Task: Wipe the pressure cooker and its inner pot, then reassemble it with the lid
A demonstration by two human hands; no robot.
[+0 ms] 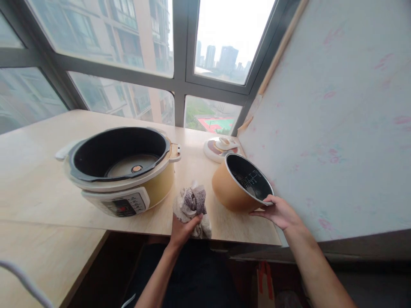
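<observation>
My left hand [183, 229] is closed around a crumpled grey and white cloth [192, 207] near the table's front edge. My right hand [278, 211] grips the rim of an orange inner pot [231, 188], which is tilted on its side with its dark inside facing me. To the left stands a yellow electric cooker [120, 171] with no lid on it, its dark cavity open and its control panel toward me.
The cooker's white lid [221, 148] lies behind the inner pot by the window. The wooden table [35, 179] runs along large windows. A pale wall [337, 119] closes the right side. A lower wooden surface [45, 256] sits at the front left.
</observation>
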